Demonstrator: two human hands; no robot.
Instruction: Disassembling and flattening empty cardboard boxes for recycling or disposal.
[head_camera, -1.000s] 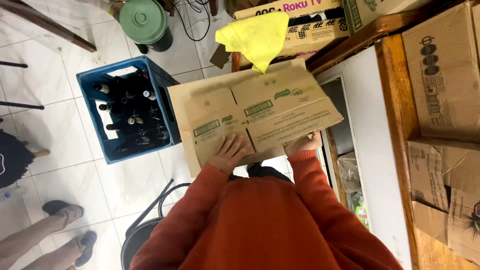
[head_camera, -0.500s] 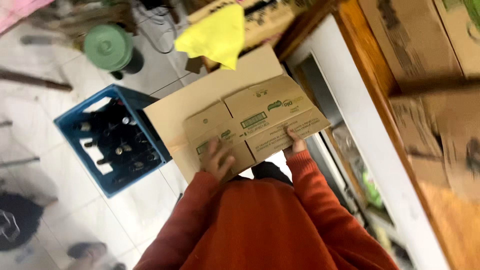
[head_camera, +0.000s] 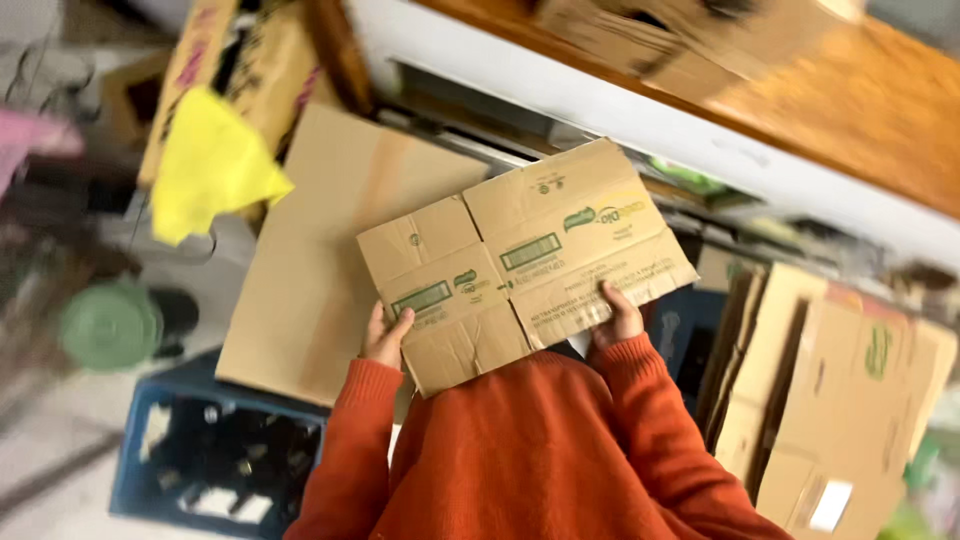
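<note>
- Flattened cardboard box (head_camera: 525, 260) held up flat between both hands, tilted, above orange sleeves.
- Left hand (head_camera: 386, 335) clamped on its lower left edge; right hand (head_camera: 620, 318) gripping the lower right edge.
- Below, larger cardboard sheet (head_camera: 310, 260), blue bottle crate (head_camera: 215, 455), possibly a yellow cloth (head_camera: 210, 170), wooden counter (head_camera: 850, 110).

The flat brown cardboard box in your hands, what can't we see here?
Head view only:
- Flat brown cardboard box: underside faces away.
- Left hand, right hand: most fingers hidden behind the box.
- Blue plastic crate: bottles blurred, sleeve covers a corner.
- Yellow cloth: motion-blurred.
</note>
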